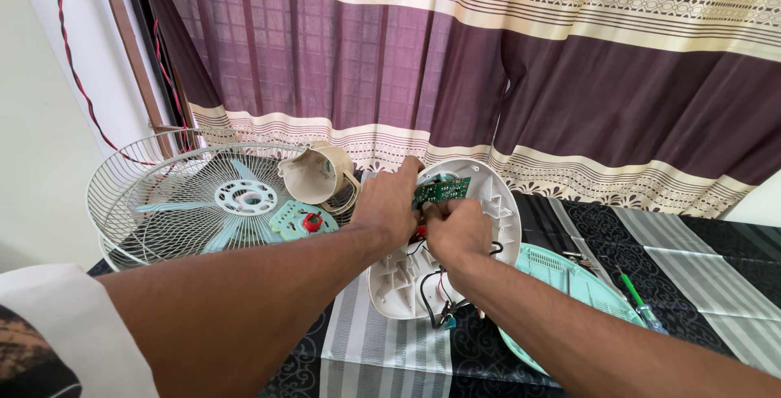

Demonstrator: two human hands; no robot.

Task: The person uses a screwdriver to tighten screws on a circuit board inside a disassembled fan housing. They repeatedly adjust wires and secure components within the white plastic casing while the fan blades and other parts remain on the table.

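Green circuit board (440, 190) seated in upper part of one white oval fan housing (496, 203), tilted up on patterned tablecloth (691, 276). Left hand (389, 203) curled over housing's top edge beside board; right hand (457, 231) just below, fingers seemingly pinched near wires, grip unclear. Nearby: one wire grille (146, 203), one beige motor cover (319, 174), one green-handled screwdriver (643, 304).

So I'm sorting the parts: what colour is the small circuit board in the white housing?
Green circuit board, clearest in the head view.
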